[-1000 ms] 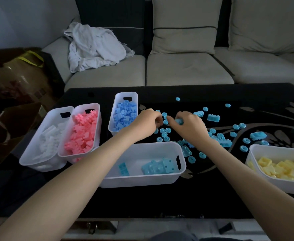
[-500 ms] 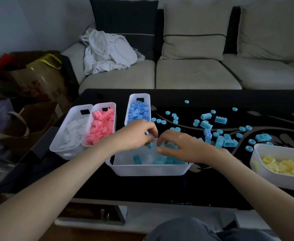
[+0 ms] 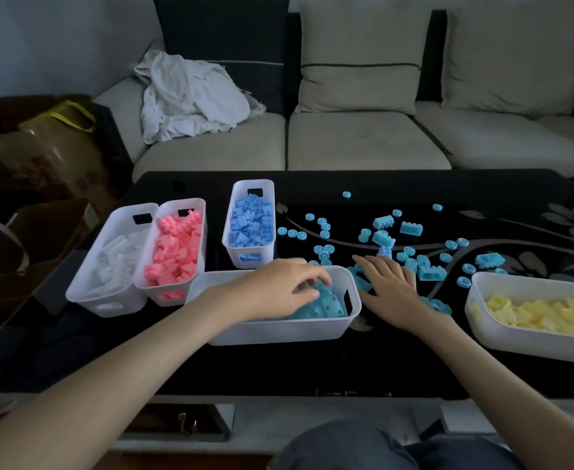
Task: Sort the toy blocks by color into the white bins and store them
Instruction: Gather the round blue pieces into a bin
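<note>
The left hand (image 3: 279,286) hangs curled over cyan blocks (image 3: 328,305) in the nearest bin (image 3: 279,334); any grip is hidden. The right hand (image 3: 392,290) lies flat on the surface (image 3: 346,364) beside it. There are five bins: yellow bin (image 3: 516,337) right of the hands, white bin (image 3: 109,303) and pink bin (image 3: 167,295) left, blue bin (image 3: 231,252) beyond. Loose blocks (image 3: 411,228), too many to count, scatter past the right fingers.

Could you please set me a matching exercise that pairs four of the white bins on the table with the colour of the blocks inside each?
Bins:
1. far-left bin
2. bin second from left
3. narrow bin farthest back
4. far-right bin

Block colours:
A. yellow
B. mid blue
C. white
D. pink

Pairs: 1-C, 2-D, 3-B, 4-A.
</note>
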